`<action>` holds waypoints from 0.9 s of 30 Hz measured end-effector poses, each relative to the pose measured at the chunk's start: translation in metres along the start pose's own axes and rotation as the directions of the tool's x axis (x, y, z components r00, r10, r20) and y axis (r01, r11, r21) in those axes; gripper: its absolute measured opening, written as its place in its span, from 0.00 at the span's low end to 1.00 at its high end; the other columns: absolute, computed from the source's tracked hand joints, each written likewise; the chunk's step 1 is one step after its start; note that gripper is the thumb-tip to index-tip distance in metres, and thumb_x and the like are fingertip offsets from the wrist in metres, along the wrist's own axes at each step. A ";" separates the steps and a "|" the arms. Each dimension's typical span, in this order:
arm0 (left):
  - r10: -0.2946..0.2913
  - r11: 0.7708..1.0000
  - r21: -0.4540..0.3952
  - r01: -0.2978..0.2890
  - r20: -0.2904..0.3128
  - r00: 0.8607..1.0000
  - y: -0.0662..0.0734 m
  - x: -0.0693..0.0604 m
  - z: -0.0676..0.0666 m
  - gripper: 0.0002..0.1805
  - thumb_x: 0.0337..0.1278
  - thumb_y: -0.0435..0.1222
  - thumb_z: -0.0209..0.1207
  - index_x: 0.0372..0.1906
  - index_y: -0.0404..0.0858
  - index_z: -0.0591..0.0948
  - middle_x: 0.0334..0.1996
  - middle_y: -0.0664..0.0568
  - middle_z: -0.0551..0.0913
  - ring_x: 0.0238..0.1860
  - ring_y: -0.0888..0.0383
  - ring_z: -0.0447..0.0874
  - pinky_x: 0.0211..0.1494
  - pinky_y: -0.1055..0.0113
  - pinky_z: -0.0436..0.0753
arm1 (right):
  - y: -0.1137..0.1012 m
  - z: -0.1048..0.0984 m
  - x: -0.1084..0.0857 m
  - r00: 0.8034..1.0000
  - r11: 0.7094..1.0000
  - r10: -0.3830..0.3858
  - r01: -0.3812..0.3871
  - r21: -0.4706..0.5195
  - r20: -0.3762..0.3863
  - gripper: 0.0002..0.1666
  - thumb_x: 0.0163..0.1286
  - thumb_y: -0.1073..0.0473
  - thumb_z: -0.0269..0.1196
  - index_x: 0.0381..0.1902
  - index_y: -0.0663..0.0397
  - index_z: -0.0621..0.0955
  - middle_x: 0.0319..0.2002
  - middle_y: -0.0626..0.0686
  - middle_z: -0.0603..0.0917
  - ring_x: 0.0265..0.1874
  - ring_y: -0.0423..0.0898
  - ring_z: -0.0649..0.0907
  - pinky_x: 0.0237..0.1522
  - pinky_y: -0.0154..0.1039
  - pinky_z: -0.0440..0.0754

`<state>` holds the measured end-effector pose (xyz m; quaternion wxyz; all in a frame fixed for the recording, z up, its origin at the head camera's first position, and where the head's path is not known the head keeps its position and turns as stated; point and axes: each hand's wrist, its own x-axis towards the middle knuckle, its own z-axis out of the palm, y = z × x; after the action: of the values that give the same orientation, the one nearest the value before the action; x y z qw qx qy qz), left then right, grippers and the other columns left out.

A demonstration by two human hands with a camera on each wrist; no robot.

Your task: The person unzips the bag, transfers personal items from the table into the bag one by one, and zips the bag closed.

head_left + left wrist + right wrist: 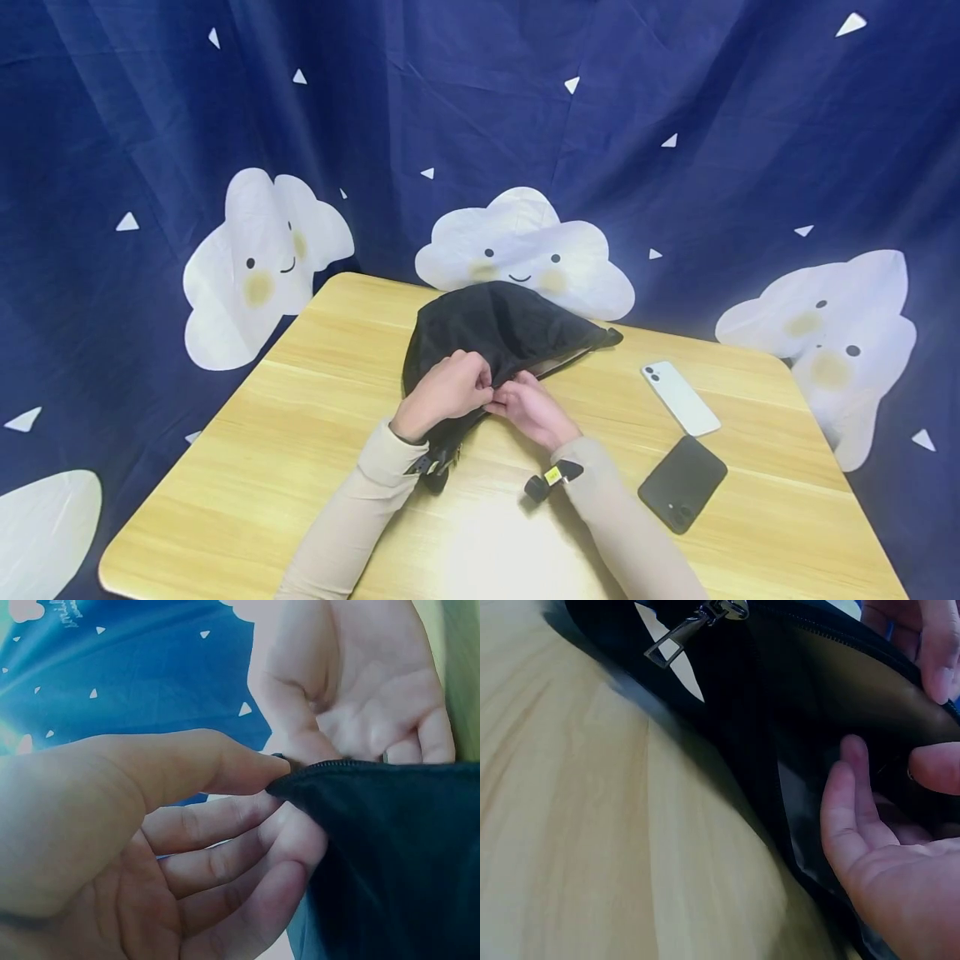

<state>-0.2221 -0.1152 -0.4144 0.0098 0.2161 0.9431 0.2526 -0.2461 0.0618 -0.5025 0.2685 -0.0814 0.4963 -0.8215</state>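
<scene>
A black zippered bag (pixel 495 321) lies on the table, its mouth partly open toward the person. My left hand (pixel 450 387) pinches the bag's zipper edge between thumb and fingers, as the left wrist view shows with the hand (pixel 187 847) beside the dark cloth (pixel 390 847). My right hand (pixel 534 410) is close beside it at the mouth. In the right wrist view the fingers of that hand (pixel 892 862) reach loosely bent into the opening, thumb apart from them; some fingertips are hidden. A metal zipper pull (pixel 679 641) hangs at the bag's edge (pixel 739 742).
On the wooden table (pixel 300 450), a white phone (pixel 681 400) and a black phone (pixel 684 485) lie to the right of the bag. A dark blue curtain (pixel 487 108) with clouds and small white triangles hangs behind the table.
</scene>
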 end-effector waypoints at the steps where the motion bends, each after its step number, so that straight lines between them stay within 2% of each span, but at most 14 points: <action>1: 0.000 1.000 -0.001 0.000 -0.002 1.000 0.000 0.000 0.000 0.06 0.52 0.34 0.66 0.22 0.44 0.84 0.19 0.59 0.81 0.23 0.59 0.80 0.29 0.64 0.79 | 0.001 0.000 0.002 1.000 1.000 -0.002 0.002 -0.005 -0.005 0.23 0.73 0.75 0.44 0.35 0.48 0.82 0.33 0.45 0.89 0.36 0.39 0.88 0.50 0.38 0.84; 4: -0.004 1.000 0.000 0.004 -0.009 1.000 0.000 0.000 0.000 0.06 0.52 0.34 0.66 0.22 0.44 0.84 0.19 0.59 0.82 0.23 0.58 0.80 0.30 0.63 0.79 | 0.002 0.000 0.005 1.000 1.000 -0.012 0.011 -0.017 -0.026 0.25 0.72 0.76 0.44 0.32 0.47 0.83 0.32 0.44 0.89 0.36 0.39 0.88 0.49 0.37 0.84; 12: -0.024 1.000 0.008 0.024 -0.008 1.000 0.000 0.001 0.000 0.05 0.52 0.35 0.66 0.24 0.44 0.85 0.20 0.59 0.82 0.25 0.58 0.81 0.31 0.62 0.80 | 0.006 -0.001 0.003 0.998 1.000 0.009 -0.010 -0.019 -0.066 0.17 0.70 0.75 0.46 0.42 0.51 0.77 0.36 0.45 0.89 0.39 0.40 0.89 0.49 0.38 0.86; 17: -0.029 0.999 0.014 0.029 -0.010 1.000 0.001 0.000 -0.001 0.04 0.52 0.35 0.66 0.25 0.44 0.85 0.21 0.58 0.83 0.26 0.58 0.82 0.32 0.61 0.81 | 0.005 -0.001 -0.001 0.996 1.000 0.015 -0.016 -0.010 -0.093 0.14 0.73 0.74 0.47 0.48 0.53 0.72 0.37 0.46 0.88 0.38 0.40 0.89 0.49 0.39 0.87; 23: -0.034 0.999 0.019 0.034 -0.005 0.999 0.001 0.001 -0.001 0.05 0.52 0.35 0.66 0.24 0.45 0.85 0.22 0.58 0.83 0.26 0.58 0.82 0.33 0.60 0.81 | 0.004 -0.005 -0.008 0.993 0.995 0.042 -0.051 -0.081 -0.106 0.11 0.77 0.70 0.48 0.53 0.55 0.70 0.39 0.45 0.88 0.38 0.40 0.89 0.47 0.37 0.87; 27: -0.040 0.999 0.025 0.040 -0.001 0.999 0.000 0.001 -0.001 0.05 0.52 0.35 0.66 0.23 0.45 0.84 0.21 0.59 0.82 0.26 0.58 0.81 0.32 0.60 0.80 | 0.003 -0.013 -0.017 0.995 0.988 0.044 -0.056 -0.144 -0.085 0.15 0.77 0.70 0.48 0.59 0.61 0.70 0.41 0.45 0.89 0.41 0.41 0.89 0.46 0.35 0.87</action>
<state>-0.2225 -0.1150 -0.4135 0.0118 0.1970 0.9503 0.2408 -0.2363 0.0797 -0.5094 0.2621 -0.0548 0.5675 -0.7786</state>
